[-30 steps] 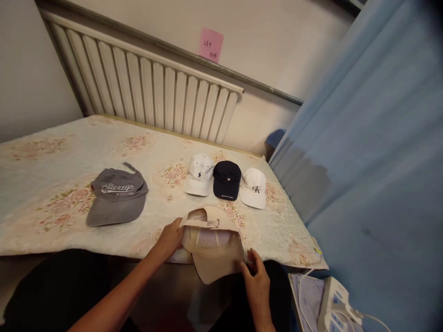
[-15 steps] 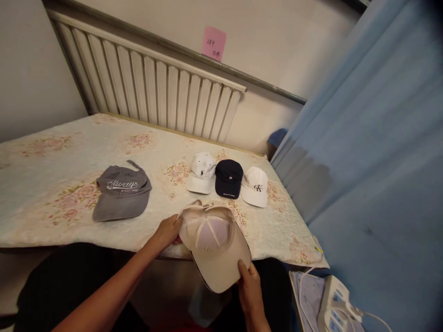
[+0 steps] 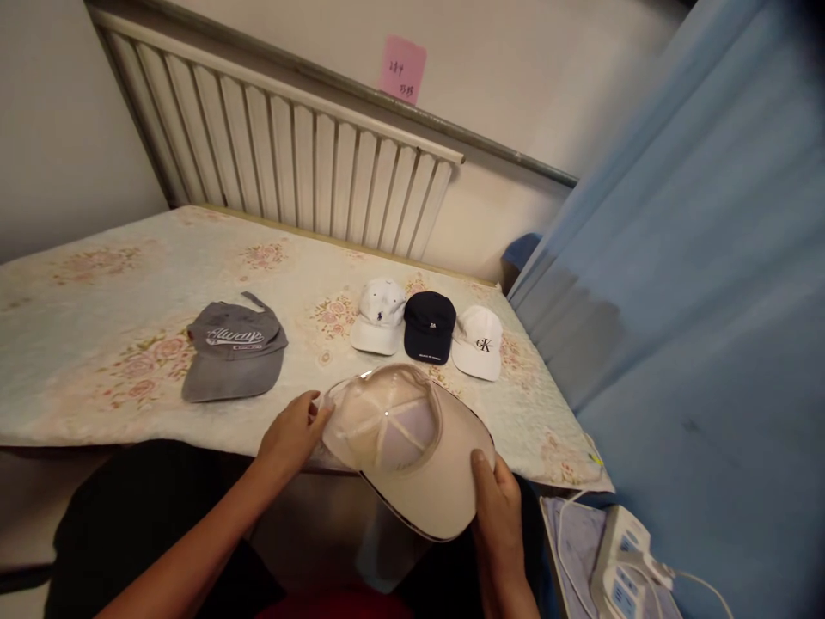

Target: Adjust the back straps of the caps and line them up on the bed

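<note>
A beige baseball cap (image 3: pixel 393 425) is held over the near edge of the bed, its inside turned up toward me and its brim pointing to the lower right. My right hand (image 3: pixel 499 503) grips the brim, thumb on the underside. At the crown's left rim, my left hand (image 3: pixel 293 434) pinches the cap's edge. Beyond it, side by side, lie a white cap with a small dark emblem (image 3: pixel 377 318), a black cap (image 3: pixel 430 327) and a white CK cap (image 3: pixel 478 344). A grey cap with "Always" lettering (image 3: pixel 235 352) lies apart to the left.
The bed has a flowered cover (image 3: pixel 129 284). Behind it a white radiator (image 3: pixel 290 155) runs along the wall, below a pink note (image 3: pixel 403 69). A blue curtain (image 3: pixel 676 284) hangs at the right, with a power strip (image 3: pixel 622 563) and cables on a small surface beneath.
The beige cap has turned, its inside now facing up more fully and its brim swung to the right. My right hand moved right with the brim; my left hand shifted slightly left.
</note>
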`<action>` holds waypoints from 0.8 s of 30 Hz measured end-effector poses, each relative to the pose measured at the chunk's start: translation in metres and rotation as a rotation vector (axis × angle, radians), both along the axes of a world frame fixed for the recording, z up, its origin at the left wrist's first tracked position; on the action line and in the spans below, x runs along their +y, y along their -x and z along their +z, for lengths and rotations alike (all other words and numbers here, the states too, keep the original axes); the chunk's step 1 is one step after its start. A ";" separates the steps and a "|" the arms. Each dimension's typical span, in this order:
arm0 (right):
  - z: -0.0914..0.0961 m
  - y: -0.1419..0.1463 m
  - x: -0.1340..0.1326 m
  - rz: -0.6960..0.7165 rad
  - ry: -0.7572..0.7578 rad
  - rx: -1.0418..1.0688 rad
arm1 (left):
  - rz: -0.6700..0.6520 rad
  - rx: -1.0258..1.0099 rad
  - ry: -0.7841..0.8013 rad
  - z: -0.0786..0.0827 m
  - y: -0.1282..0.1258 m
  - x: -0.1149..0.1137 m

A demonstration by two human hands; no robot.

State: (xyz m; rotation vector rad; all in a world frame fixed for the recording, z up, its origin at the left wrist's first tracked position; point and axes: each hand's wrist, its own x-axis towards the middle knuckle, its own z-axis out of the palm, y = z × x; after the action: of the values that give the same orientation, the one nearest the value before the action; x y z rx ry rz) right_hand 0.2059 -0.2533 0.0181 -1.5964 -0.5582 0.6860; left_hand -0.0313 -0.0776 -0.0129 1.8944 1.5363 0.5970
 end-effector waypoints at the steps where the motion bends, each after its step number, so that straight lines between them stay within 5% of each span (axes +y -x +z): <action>1: 0.004 0.001 -0.001 0.012 0.006 -0.029 | 0.022 0.036 -0.117 0.002 0.001 -0.004; 5: 0.020 0.003 -0.001 0.044 0.034 -0.155 | -0.138 0.021 -0.360 0.014 -0.007 -0.018; 10: 0.038 0.007 0.005 0.160 0.101 -0.327 | -0.547 0.045 -0.114 0.019 -0.038 -0.014; 19: 0.059 0.021 0.020 0.278 0.077 -0.588 | -0.590 0.152 -0.003 -0.031 -0.077 0.007; 24: 0.065 0.026 0.027 0.328 0.068 -0.637 | -0.614 0.164 -0.062 -0.039 -0.077 0.006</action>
State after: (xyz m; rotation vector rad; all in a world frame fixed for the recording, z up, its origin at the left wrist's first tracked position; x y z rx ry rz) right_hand 0.1796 -0.2266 0.0828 -1.8038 -1.2949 0.4223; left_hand 0.0453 -0.0720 -0.0517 2.3541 0.9427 0.2160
